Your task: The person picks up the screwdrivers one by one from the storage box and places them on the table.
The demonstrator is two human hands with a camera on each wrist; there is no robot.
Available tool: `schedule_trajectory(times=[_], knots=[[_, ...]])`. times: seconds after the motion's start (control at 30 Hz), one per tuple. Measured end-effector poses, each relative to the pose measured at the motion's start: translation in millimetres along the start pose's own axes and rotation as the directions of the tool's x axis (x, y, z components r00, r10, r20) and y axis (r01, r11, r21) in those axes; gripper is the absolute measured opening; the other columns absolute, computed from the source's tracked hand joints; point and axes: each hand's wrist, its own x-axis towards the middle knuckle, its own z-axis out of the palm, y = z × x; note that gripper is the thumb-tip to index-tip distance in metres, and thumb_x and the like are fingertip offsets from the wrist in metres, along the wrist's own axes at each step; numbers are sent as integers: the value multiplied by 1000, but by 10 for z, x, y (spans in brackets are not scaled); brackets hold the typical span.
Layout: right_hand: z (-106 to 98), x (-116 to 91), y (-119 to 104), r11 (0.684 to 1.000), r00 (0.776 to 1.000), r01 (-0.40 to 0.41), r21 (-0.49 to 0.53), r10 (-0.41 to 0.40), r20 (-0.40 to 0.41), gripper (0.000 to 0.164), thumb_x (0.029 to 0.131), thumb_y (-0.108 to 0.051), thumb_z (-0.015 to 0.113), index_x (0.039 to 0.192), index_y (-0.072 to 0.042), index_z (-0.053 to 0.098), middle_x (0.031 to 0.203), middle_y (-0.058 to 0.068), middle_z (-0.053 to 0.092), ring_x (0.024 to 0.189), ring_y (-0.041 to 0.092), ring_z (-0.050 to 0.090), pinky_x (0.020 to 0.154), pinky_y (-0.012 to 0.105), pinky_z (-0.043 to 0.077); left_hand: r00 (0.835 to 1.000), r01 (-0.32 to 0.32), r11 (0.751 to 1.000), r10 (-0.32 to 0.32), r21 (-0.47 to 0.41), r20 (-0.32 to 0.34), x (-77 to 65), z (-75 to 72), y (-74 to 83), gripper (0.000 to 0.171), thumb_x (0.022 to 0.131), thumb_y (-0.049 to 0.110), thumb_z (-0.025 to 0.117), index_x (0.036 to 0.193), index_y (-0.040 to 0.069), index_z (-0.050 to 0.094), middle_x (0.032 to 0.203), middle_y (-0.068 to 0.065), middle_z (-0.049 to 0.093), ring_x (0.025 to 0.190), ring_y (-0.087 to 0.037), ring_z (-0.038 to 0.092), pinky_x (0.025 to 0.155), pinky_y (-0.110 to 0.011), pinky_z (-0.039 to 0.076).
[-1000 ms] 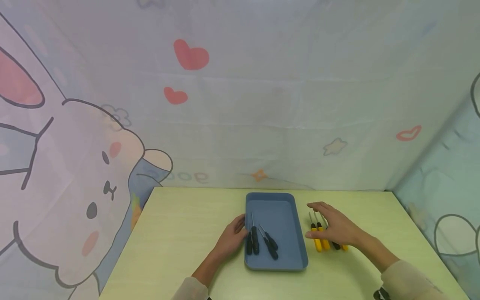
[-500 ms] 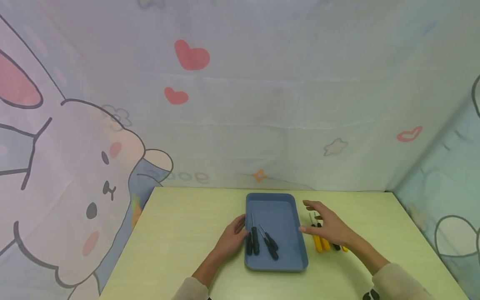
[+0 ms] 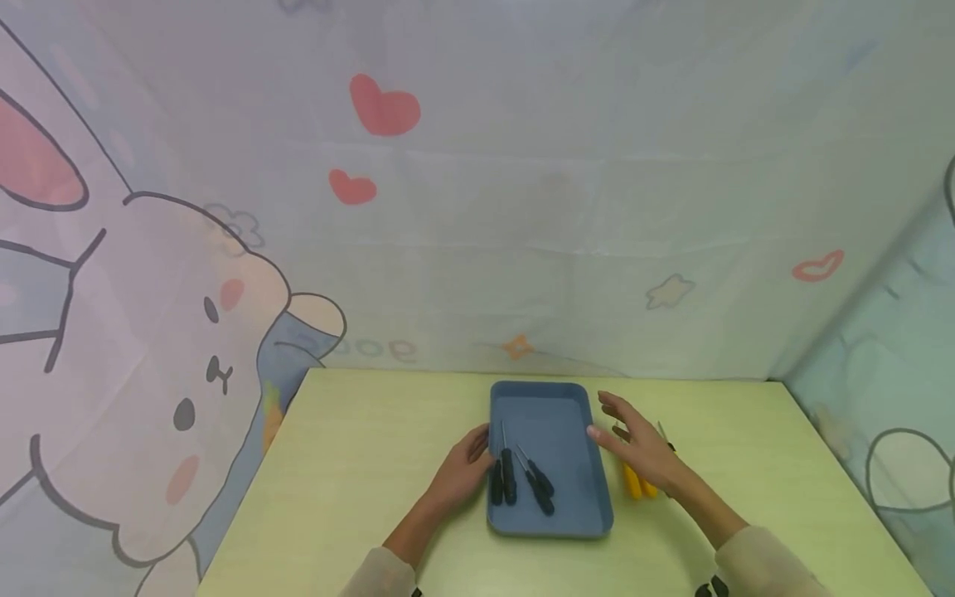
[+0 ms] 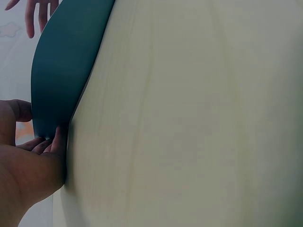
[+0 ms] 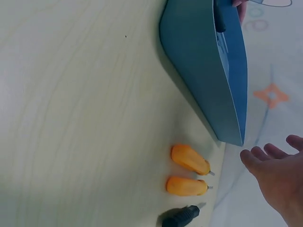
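A blue rectangular tray (image 3: 574, 506) lies on the table, with several black-handled screwdrivers (image 3: 509, 477) grouped in its lower left part. My left hand (image 3: 461, 471) holds the tray's left side, thumb at the rim and fingers against the outer wall. In the left wrist view the left hand (image 4: 33, 165) grips that blue wall low down. My right hand (image 3: 645, 448) hovers just right of the tray, fingers spread, nothing in it. Below it lie yellow-handled screwdrivers (image 3: 632, 482), partly hidden by the hand. The right wrist view shows two orange-yellow handles (image 5: 187, 186) and a black-handled screwdriver (image 5: 181, 216).
The pale wood-grain table (image 3: 380, 448) reaches back to a printed cloth (image 3: 477, 249) with hearts and a rabbit. A second cloth wall (image 3: 888, 356) stands along the right side.
My right hand has shifted left and slightly up, from over the yellow-handled screwdrivers toward the tray's right rim. The left hand and the tray have stayed put.
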Motion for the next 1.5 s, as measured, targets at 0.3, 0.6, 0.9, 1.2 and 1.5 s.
schedule_trajectory(times=[0.3,0.6,0.9,1.2,1.5], knots=[[170,15,38,993,999,-47,107,48,-13,69,111,-31,57,166,-3,26,169,27,27,154,50,29,120,68,30,1000,-1,1000,1,-2,1,8,-26,-7,62,105,11,57,161,-4,36,164,-23,42,151,-40,41,125,-51,33],[389,-42,166,969,987,-144,201,157,-47,73,110,-34,58,167,-4,22,172,23,22,156,47,26,121,68,31,1000,16,1000,-16,-21,1,-28,0,-40,62,107,14,56,162,-4,34,165,-23,40,152,-40,40,125,-51,32],[444,-40,197,947,971,-208,244,229,-63,78,109,-40,60,168,-8,21,173,20,20,157,46,26,119,69,34,999,28,1000,-28,12,16,-48,2,-8,61,108,15,54,162,-4,34,165,-23,40,153,-39,39,125,-51,31],[452,-57,208,938,963,-234,254,259,-70,81,108,-41,61,167,-2,22,172,22,24,157,45,28,122,65,31,1000,14,1000,-14,13,11,-43,5,-1,61,107,14,54,161,-5,35,164,-24,40,152,-41,39,125,-52,32],[493,-33,231,964,966,-221,151,238,-104,53,114,-11,43,162,6,29,167,30,31,151,49,37,121,63,36,1000,-3,1000,3,0,3,-28,-7,22,63,104,11,56,161,-5,35,164,-24,41,151,-41,41,125,-53,32]])
